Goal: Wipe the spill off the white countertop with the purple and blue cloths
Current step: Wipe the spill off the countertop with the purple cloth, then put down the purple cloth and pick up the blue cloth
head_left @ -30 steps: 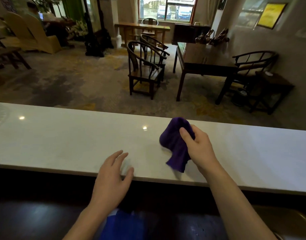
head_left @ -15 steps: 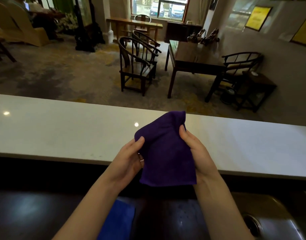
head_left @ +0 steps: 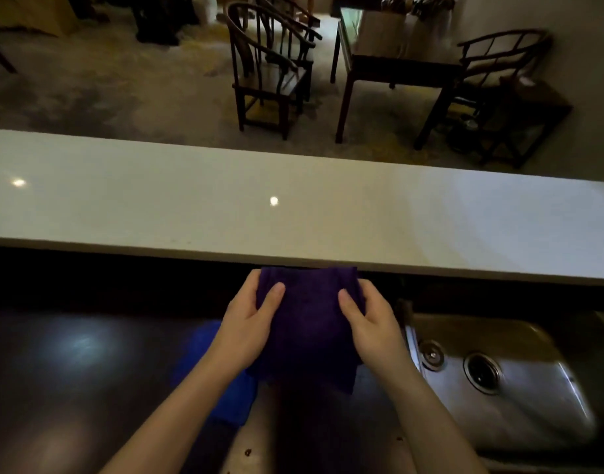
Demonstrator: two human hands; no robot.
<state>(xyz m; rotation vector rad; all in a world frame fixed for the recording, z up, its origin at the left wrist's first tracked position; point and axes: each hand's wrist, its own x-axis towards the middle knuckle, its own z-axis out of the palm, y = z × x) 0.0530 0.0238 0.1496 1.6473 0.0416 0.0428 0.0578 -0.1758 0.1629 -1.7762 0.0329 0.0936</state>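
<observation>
Two bare hands grip one dark purple terry cloth at the centre of view, above the dark lower counter: the left hand pinches its nine o'clock edge, the right hand its three o'clock edge, thumbs on top. One bright blue cloth lies flat at eight o'clock, partly under the left forearm. One steel sink sits at four o'clock. To do the folding well, I judge the edges should be squared into a firm pad. At twelve o'clock runs one long white stone countertop; I cannot make out a spill on it.
</observation>
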